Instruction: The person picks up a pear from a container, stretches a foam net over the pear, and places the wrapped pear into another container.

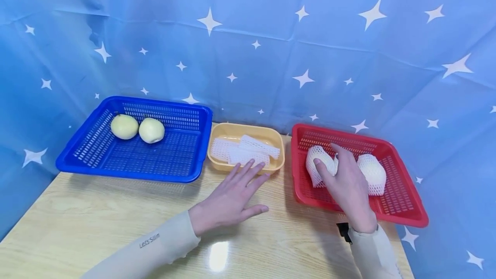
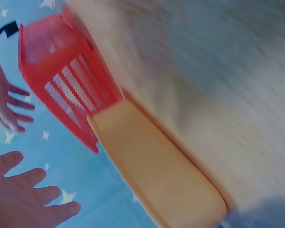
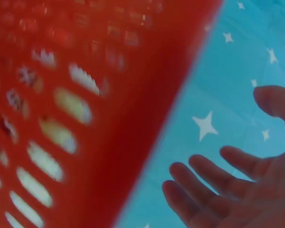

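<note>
My left hand (image 1: 234, 199) hovers palm down over the table, fingers spread, just in front of the small yellow container (image 1: 217, 165). White foam net sleeves (image 1: 253, 156) lie inside that container. On the right, my right hand (image 1: 348, 180) is above the red basket (image 1: 310, 201), thumb and fingers apart and relaxed, gripping nothing. Beneath and beside it are fruits in white foam nets: one net-wrapped fruit (image 1: 317, 171) left of the hand, another wrapped fruit (image 1: 373, 175) right of it. The hand partly hides what lies between them. Loosely extended right fingers (image 3: 213, 178) show in the right wrist view.
A blue basket (image 1: 135, 175) at the left holds two bare pale yellow-green fruits, a left fruit (image 1: 124, 127) and a right fruit (image 1: 151, 130). Behind everything hangs a blue cloth (image 1: 248, 85) with white stars. The wooden table (image 1: 97, 214) extends in front of the containers.
</note>
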`<state>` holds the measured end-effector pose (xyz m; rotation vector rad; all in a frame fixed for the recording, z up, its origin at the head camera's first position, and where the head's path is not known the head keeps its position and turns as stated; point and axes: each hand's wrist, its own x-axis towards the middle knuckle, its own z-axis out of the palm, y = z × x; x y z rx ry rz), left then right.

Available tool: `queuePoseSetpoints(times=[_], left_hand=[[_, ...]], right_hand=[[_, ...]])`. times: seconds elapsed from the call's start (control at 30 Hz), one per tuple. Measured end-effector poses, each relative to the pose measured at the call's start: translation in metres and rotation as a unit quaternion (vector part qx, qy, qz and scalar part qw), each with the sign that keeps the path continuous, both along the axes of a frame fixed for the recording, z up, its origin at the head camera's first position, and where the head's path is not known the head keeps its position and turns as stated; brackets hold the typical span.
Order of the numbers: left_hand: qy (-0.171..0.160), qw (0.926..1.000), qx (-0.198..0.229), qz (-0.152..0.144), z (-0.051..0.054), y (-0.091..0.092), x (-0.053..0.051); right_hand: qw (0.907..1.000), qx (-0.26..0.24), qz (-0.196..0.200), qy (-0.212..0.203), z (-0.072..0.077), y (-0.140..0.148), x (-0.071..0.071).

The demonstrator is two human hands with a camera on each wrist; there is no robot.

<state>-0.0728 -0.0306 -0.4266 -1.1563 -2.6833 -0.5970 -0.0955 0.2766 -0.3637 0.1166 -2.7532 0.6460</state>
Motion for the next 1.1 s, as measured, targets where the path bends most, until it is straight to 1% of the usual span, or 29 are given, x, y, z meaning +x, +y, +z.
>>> queuePoseSetpoints(times=[0.1,0.2,0.37,0.43,0.5,0.67,0.77,0.93,1.0,1.1], left_hand=[[0.002,0.9997,0.006,0.022,0.006,-0.016,-0.002],[0.016,0.9987,0.022,0.043,0.012,-0.032,-0.003],[0.059,0.9938,0.063,0.07,0.019,-0.057,-0.009],[0.069,0.9915,0.075,0.082,0.021,-0.066,-0.012],[0.068,0.9895,0.082,0.097,0.023,-0.074,-0.014],[0.053,0.985,0.091,0.137,0.027,-0.094,-0.018],[0.049,0.982,0.093,0.157,0.03,-0.108,-0.022],[0.041,0.9753,0.099,0.193,0.037,-0.131,-0.027],[0.034,0.9721,0.104,0.208,0.04,-0.139,-0.03],[0.022,0.9669,0.112,0.228,0.042,-0.149,-0.032]], right_hand=[[0.9994,-0.014,0.012,0.031,-0.008,-0.008,0.002],[0.9973,-0.029,0.031,0.06,-0.013,-0.016,0.004],[0.991,-0.039,0.074,0.105,-0.021,-0.034,0.007],[0.9872,-0.037,0.096,0.123,-0.025,-0.043,0.008],[0.9824,-0.031,0.119,0.141,-0.029,-0.052,0.009],[0.9692,-0.023,0.175,0.172,-0.039,-0.077,0.009],[0.9647,-0.011,0.201,0.169,-0.042,-0.092,0.009],[0.9615,-0.001,0.243,0.129,-0.045,-0.116,0.012],[0.9574,0.007,0.261,0.124,-0.047,-0.127,0.012],[0.9466,0.025,0.295,0.128,-0.053,-0.145,0.012]])
